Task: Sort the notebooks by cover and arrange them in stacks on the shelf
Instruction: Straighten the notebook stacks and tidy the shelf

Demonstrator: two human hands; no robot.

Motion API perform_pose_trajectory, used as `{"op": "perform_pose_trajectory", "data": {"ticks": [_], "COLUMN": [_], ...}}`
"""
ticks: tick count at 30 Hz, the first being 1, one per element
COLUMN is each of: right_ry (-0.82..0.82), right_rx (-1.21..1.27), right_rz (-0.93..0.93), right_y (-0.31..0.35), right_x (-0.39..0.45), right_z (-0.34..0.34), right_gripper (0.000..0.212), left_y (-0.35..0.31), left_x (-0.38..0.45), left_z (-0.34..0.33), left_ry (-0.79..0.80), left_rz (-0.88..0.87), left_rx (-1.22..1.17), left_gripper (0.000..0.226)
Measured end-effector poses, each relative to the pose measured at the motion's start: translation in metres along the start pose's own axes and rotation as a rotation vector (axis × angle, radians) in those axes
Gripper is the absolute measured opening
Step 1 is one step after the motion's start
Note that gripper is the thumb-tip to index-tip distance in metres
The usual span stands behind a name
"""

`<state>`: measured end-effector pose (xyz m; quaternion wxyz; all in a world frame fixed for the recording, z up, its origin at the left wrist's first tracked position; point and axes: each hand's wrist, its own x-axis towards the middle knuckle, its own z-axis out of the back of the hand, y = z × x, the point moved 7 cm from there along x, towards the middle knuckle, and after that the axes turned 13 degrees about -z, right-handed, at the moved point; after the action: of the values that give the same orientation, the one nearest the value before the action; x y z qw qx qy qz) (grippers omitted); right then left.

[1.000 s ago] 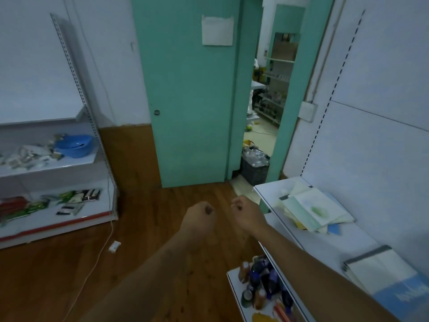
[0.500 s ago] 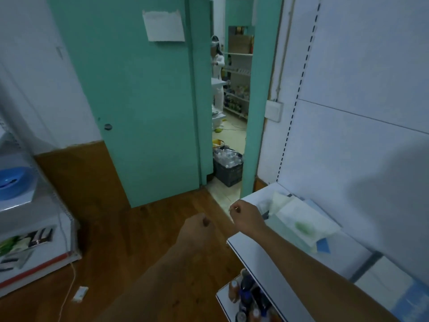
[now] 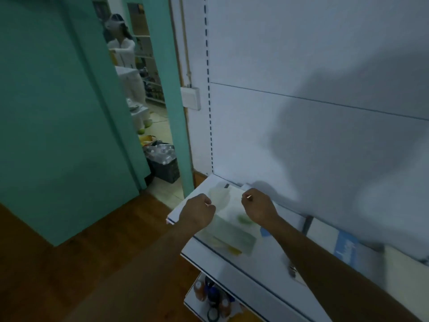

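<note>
Nearest the camera, on a lower tier of the white metal shelf unit (image 3: 236,273), small bottles with orange and dark caps (image 3: 210,296) stand crowded together, the only clear case here of a holder with contents.

Above them, the person's two bare arms have swung from over the brown wooden floor (image 3: 97,263) to over the top shelf within the last second, as the head camera turned right to face the unit. The left hand (image 3: 198,211) and the right hand (image 3: 257,209) are both balled into fists and grip nothing; they hover just above a loose pile of pale green and white paper-covered notebooks (image 3: 229,228), apparently not touching it. That pile sits fanned and uneven at the left end of the top shelf, one corner near the front edge.

Further right along the same shelf lies a white notebook with a light blue printed cover (image 3: 347,248), blurred, well apart from the green pile.

The shift suggests that sorting is about to begin: no neat stacks have yet been formed, and the fists would have to open before any notebook is lifted.

Beyond, a teal painted door (image 3: 58,112) stands ajar. In the gap, a dark plastic crate holding clear bottles (image 3: 162,156) rests on the floor, and a person in white clothing (image 3: 126,66) stands in the next room.
</note>
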<state>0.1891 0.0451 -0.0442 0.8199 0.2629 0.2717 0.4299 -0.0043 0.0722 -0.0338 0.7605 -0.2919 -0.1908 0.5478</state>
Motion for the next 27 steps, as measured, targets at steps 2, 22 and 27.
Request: {"op": "perform_pose_trajectory", "data": {"ticks": [2,22,27], "right_ry": [-0.042,-0.207,-0.272], "right_rx": [-0.006,0.026,0.071], "right_rz": [-0.058,-0.599,-0.648], "right_y": [-0.021,-0.064,-0.067], "right_x": [0.006,-0.016,-0.035], "right_z": [0.007,-0.036,-0.041], "right_gripper": [0.022,0.05,0.058], "left_y": [-0.001,0.025,0.028], "left_x": [0.012,0.068,0.065], "left_z": [-0.017,-0.064,-0.069], "left_ry": [0.056,0.437,0.503], "left_rz": [-0.023,-0.309,-0.394], "left_rx": [0.02,0.127,0.101], "left_gripper": [0.036,0.061,0.053]}}
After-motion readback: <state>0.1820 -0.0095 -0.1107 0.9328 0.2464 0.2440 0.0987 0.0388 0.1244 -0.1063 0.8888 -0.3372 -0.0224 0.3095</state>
